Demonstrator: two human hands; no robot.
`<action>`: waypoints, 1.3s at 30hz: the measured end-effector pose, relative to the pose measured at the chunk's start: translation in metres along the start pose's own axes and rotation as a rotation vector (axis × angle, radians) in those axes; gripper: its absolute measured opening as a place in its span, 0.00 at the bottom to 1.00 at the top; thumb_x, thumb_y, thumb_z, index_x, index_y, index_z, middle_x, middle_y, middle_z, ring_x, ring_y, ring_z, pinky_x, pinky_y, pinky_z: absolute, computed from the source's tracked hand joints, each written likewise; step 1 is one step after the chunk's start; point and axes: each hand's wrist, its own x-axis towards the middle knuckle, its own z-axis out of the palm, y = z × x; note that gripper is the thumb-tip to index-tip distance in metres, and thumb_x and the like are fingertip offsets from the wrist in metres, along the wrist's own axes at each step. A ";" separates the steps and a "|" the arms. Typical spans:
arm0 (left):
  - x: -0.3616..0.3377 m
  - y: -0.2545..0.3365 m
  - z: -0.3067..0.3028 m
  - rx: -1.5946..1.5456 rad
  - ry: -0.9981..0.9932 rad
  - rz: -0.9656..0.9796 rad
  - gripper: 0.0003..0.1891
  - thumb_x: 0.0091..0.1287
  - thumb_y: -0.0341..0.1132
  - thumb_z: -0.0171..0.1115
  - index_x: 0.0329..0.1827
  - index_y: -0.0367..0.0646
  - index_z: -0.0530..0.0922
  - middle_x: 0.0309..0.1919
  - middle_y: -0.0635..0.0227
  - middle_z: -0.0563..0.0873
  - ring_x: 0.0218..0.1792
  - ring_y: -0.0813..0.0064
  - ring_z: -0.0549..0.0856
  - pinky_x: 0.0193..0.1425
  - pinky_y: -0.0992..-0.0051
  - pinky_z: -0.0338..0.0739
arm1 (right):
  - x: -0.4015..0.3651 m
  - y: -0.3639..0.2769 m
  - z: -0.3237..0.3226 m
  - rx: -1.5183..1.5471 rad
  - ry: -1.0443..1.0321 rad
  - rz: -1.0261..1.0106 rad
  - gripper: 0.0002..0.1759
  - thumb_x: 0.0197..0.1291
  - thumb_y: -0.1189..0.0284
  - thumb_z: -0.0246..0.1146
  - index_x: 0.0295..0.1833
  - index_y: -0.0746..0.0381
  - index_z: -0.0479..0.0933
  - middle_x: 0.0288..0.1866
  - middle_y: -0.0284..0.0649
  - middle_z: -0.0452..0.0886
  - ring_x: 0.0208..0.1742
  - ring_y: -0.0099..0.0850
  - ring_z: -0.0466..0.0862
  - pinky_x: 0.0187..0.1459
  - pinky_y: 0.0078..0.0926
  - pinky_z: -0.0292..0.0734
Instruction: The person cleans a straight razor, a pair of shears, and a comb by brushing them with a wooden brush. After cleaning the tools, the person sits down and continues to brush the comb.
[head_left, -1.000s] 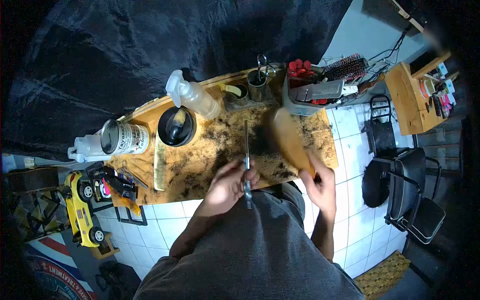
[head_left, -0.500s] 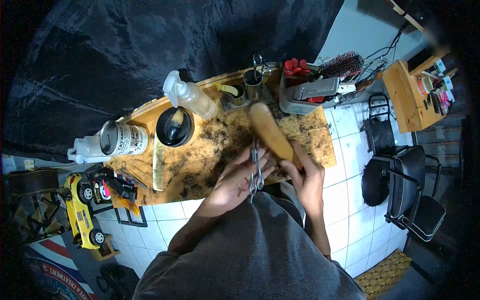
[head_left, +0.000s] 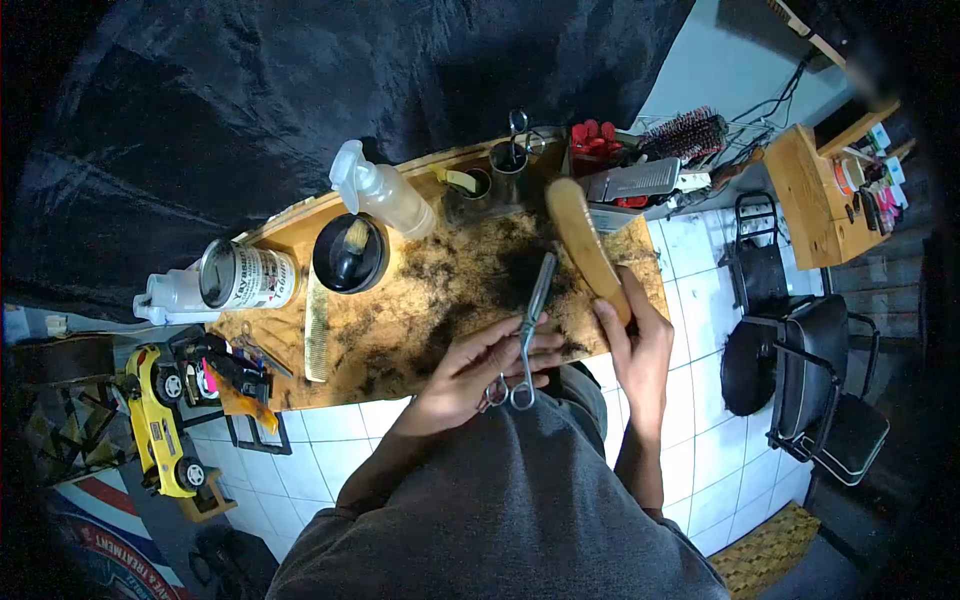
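Observation:
Scissors (head_left: 529,335) with long silver blades lie across the fingers of my left hand (head_left: 468,375), held there with the blades pointing up and away from me. Their finger rings hang near my shirt. My right hand (head_left: 637,345) grips the lower end of a long, curved wooden brush (head_left: 585,245); its bristles cannot be made out clearly. Brush and scissors are apart, both over the front part of a wooden table (head_left: 420,300) strewn with dark hair clippings.
Left on the table are a comb (head_left: 317,335), a black bowl (head_left: 326,262) with a shaving brush (head_left: 351,250), a spray bottle (head_left: 390,195) and a large can (head_left: 245,275). Metal cups (head_left: 508,175) and a bin of hairbrushes (head_left: 610,215) stand behind. A black chair (head_left: 815,335) is at right.
The brush has swung to the right and stands more upright, away from the scissors. My right hand moved right with it. The scissors have tilted, blades now leaning right.

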 end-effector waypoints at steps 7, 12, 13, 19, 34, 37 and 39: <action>0.009 -0.006 0.001 0.047 0.157 0.251 0.24 0.70 0.22 0.50 0.69 0.35 0.58 0.56 0.57 0.76 0.60 0.65 0.76 0.66 0.68 0.72 | -0.019 -0.004 0.008 0.439 -0.251 -0.032 0.31 0.45 0.77 0.73 0.55 0.68 0.67 0.44 0.46 0.79 0.46 0.31 0.80 0.50 0.29 0.74; 0.014 -0.017 -0.009 0.199 0.197 0.248 0.25 0.71 0.22 0.49 0.70 0.36 0.55 0.56 0.59 0.77 0.55 0.77 0.77 0.59 0.76 0.73 | -0.028 -0.019 0.015 0.547 -0.353 0.251 0.29 0.45 0.82 0.70 0.54 0.69 0.67 0.44 0.45 0.78 0.48 0.30 0.79 0.50 0.26 0.73; 0.014 -0.014 -0.006 0.337 0.199 0.267 0.23 0.72 0.24 0.49 0.69 0.35 0.57 0.52 0.61 0.79 0.51 0.79 0.78 0.55 0.78 0.74 | -0.030 -0.014 0.015 0.546 -0.355 0.251 0.29 0.45 0.82 0.70 0.54 0.69 0.67 0.44 0.45 0.78 0.48 0.30 0.79 0.50 0.26 0.73; 0.006 0.009 -0.022 0.626 0.225 0.141 0.15 0.75 0.31 0.46 0.59 0.31 0.71 0.39 0.64 0.84 0.37 0.82 0.81 0.38 0.86 0.72 | -0.027 0.001 0.006 0.489 -0.220 0.059 0.21 0.51 0.87 0.57 0.52 0.68 0.68 0.37 0.35 0.76 0.38 0.25 0.77 0.43 0.21 0.72; 0.015 -0.010 -0.010 0.578 0.149 0.303 0.15 0.71 0.30 0.54 0.56 0.36 0.63 0.41 0.66 0.78 0.44 0.82 0.78 0.49 0.79 0.74 | -0.027 -0.004 0.010 0.900 -0.484 0.247 0.12 0.57 0.87 0.54 0.46 0.65 0.67 0.27 0.36 0.77 0.17 0.17 0.70 0.15 0.15 0.62; 0.019 -0.015 -0.016 0.469 0.073 0.233 0.13 0.72 0.31 0.54 0.55 0.37 0.65 0.35 0.69 0.77 0.38 0.83 0.78 0.42 0.79 0.74 | -0.027 -0.006 0.014 0.868 -0.400 0.261 0.12 0.55 0.88 0.53 0.44 0.65 0.68 0.27 0.34 0.75 0.20 0.17 0.71 0.18 0.16 0.63; 0.019 -0.014 -0.018 0.493 0.048 0.227 0.12 0.72 0.32 0.53 0.54 0.38 0.66 0.32 0.70 0.76 0.35 0.83 0.77 0.39 0.79 0.74 | -0.026 -0.006 0.015 0.817 -0.318 0.261 0.11 0.55 0.87 0.52 0.43 0.65 0.68 0.26 0.33 0.74 0.22 0.17 0.72 0.20 0.16 0.63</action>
